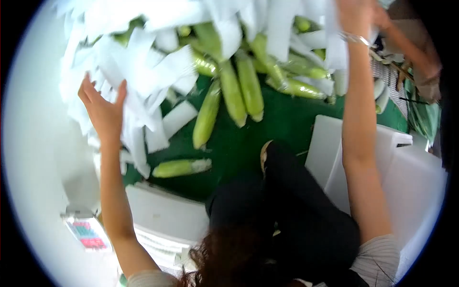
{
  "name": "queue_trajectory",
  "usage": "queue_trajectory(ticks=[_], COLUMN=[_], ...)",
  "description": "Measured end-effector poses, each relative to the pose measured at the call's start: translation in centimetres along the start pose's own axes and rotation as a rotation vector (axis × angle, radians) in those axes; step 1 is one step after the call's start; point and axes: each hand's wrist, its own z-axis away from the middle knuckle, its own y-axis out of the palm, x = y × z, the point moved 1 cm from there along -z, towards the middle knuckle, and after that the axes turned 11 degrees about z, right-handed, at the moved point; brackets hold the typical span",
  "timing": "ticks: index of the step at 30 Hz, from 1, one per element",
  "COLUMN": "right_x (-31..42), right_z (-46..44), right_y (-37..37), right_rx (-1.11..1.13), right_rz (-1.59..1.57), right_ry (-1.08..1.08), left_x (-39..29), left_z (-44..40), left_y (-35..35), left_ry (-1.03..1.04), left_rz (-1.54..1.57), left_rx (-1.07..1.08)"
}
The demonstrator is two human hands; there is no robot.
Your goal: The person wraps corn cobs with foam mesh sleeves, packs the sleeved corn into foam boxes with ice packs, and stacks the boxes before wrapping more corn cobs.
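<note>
My left hand (103, 107) hangs over the left side of a heap of white foam strips (129, 64), its fingers apart and nothing between them. At the top right, my right hand (355, 16) is blurred beside more white strips; its fingers cannot be made out. Several green cobs in clear wrap (231, 93) lie between the hands, partly under the strips, on a green surface (239, 148). One wrapped cob (179, 168) lies apart, nearer to me, with a pale end pointing right.
A white box (325, 143) stands at the right and another white container (167, 210) at the lower left. Another person's arm (411, 48) reaches in at the upper right, near green leaves (420, 112). A printed card (87, 233) is at the lower left.
</note>
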Motion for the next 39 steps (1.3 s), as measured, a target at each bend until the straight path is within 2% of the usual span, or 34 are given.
queue_trajectory(ticks=[1,2,3,4,5,6,7,8,11,12,14,16,18,19,20,22,23,25,28,30,31,32,33,35,36,39], right_x=[0.6,1.1,1.7,2.2,2.2,2.0,2.5,2.0,0.3,-0.6,-2.2,-3.3,-3.6,-3.5,-3.2,-3.4,-3.3,-3.4,-4.4,-4.7,-4.8,-4.4,-4.0,-2.6,-1.7,0.6], right_z=[1.9,3.7,5.6,8.2,11.1,14.4,16.7,19.6,25.4,26.5,28.0,29.6,28.8,28.7,28.8,31.6,31.9,31.9,31.6,31.1,30.3,29.5,28.8,27.0,25.9,23.7], right_y=[-2.2,-4.4,-6.5,-7.4,-7.8,-6.9,-7.6,-7.0,-7.1,-6.9,-6.8,-6.7,-7.5,-7.8,-8.2,-6.8,-6.6,-6.7,-6.7,-6.8,-6.7,-6.8,-7.0,-7.1,-6.9,-6.3], right_rx=[0.013,0.011,-0.006,0.147,0.384,0.35,0.557,0.594,0.841,0.893,0.939,0.881,1.011,1.017,1.023,0.87,0.804,0.713,0.646,0.58,0.563,0.513,0.46,0.459,0.475,0.523], right_rz=[-0.142,-0.292,-0.436,-0.29,-0.333,-0.445,-0.412,-0.472,-0.582,-0.613,-0.54,-0.496,-0.703,-0.821,-0.944,-0.952,-0.947,-0.926,-0.967,-1.141,-1.144,-1.285,-1.426,-1.555,-1.685,-1.862], right_ry=[0.098,0.199,0.3,0.453,0.544,0.473,0.497,0.502,0.782,0.856,0.928,0.986,1.144,1.184,1.219,1.121,1.184,1.167,1.183,1.391,1.374,1.53,1.688,1.686,1.689,1.619], left_x=[-0.5,-1.9,-2.5,-4.0,-2.8,-1.5,0.6,2.2,1.2,0.4,-1.2,-3.3,-5.2,-5.9,-4.8,-4.7,-4.2,-2.9,-4.6,-4.6,-6.0,-7.4,-8.7,-10.9,-12.5,-17.5], left_z=[3.0,7.2,11.2,13.6,18.5,22.6,26.9,28.9,27.1,25.9,22.0,17.0,11.9,9.6,8.6,7.5,7.4,8.8,9.1,10.4,10.2,9.8,9.4,8.7,8.5,7.0], left_y=[-1.5,-2.0,-1.9,-1.8,-0.9,-0.4,0.4,1.5,2.4,2.3,2.1,2.7,3.9,4.7,6.4,8.7,10.2,12.5,12.9,13.6,12.8,12.0,11.8,12.4,12.8,13.5], left_ry=[-0.078,-0.065,0.029,-0.108,-0.004,0.129,0.239,0.351,0.296,0.323,-0.033,-0.146,-0.286,-0.245,-0.26,-0.101,-0.078,0.006,-0.039,-0.03,-0.006,0.02,-0.002,-0.002,-0.114,-0.277], left_rz=[-0.035,0.094,0.121,0.069,-0.071,-0.151,-0.222,-0.294,-0.1,-0.088,0.122,0.217,0.2,0.174,0.134,0.095,0.129,0.07,0.065,0.007,0.042,0.073,0.246,0.646,0.762,1.151], left_rx=[0.142,0.308,0.694,1.174,1.325,1.359,1.334,1.297,1.499,1.5,1.259,1.028,0.874,0.788,0.794,0.776,0.76,0.765,0.754,0.67,0.616,0.565,0.57,0.603,0.634,0.81])
